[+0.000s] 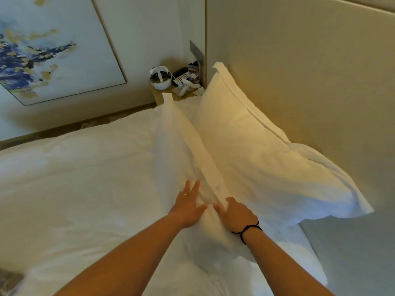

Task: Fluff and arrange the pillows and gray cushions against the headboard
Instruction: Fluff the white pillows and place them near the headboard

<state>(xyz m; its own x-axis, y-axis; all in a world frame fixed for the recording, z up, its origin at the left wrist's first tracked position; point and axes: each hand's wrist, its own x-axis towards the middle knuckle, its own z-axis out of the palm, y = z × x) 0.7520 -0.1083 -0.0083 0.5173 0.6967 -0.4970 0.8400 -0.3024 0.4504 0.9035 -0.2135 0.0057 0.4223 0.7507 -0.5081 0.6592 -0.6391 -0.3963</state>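
Head view, looking down along a white bed (74, 178) toward a beige headboard (299, 71) on the right. One white pillow (256, 150) leans against the headboard. A second pillow (188, 146) stands on edge just in front of it, running from near to far.

The left hand (188, 207) lies flat on this pillow's near end, fingers spread and holding nothing. The right hand (235, 212), a dark band at the wrist, curls over the pillow's top edge, apparently pinching the fabric.

No gray cushions are visible. This looks like the plumping step. Next, the front pillow likely needs pushing back against the rear one.

A cluttered nightstand (162, 96) sits far behind, beside a painting (42, 50).
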